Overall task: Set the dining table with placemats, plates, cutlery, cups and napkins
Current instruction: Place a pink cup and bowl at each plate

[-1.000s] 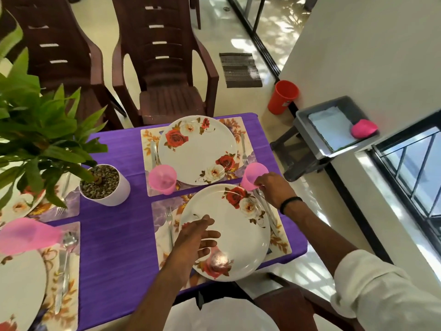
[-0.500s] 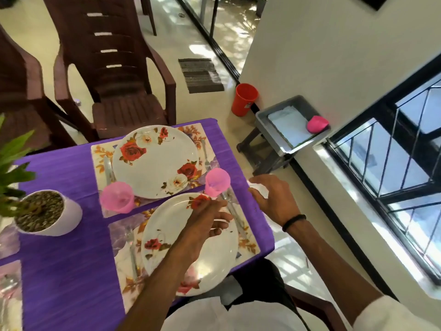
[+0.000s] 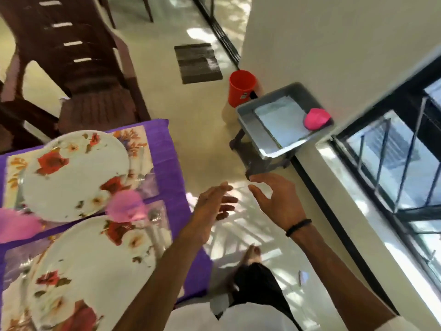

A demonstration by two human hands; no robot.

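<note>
Two floral plates, the far plate (image 3: 71, 173) and the near plate (image 3: 90, 271), lie on floral placemats (image 3: 140, 142) on the purple table (image 3: 167, 163). A pink cup (image 3: 126, 206) stands between them at the right, and another pink cup (image 3: 14, 225) shows at the left edge. Cutlery (image 3: 155, 225) lies right of the near plate, blurred. My left hand (image 3: 214, 201) and my right hand (image 3: 274, 199) hover over the floor past the table's right edge, fingers relaxed, holding nothing. A grey tray (image 3: 250, 120) to the right holds white napkins (image 3: 279, 118) and a pink cup (image 3: 316, 118).
The tray sits on a dark low stool (image 3: 260, 161) against the wall. A red bin (image 3: 241, 87) stands behind it, a dark mat (image 3: 198, 63) farther off. Brown chairs (image 3: 78, 68) stand beyond the table. A barred window (image 3: 393, 168) is on the right.
My view has swung right toward the tray. Both hands have left the near plate and cup and moved off the table's right edge, out over the floor.
</note>
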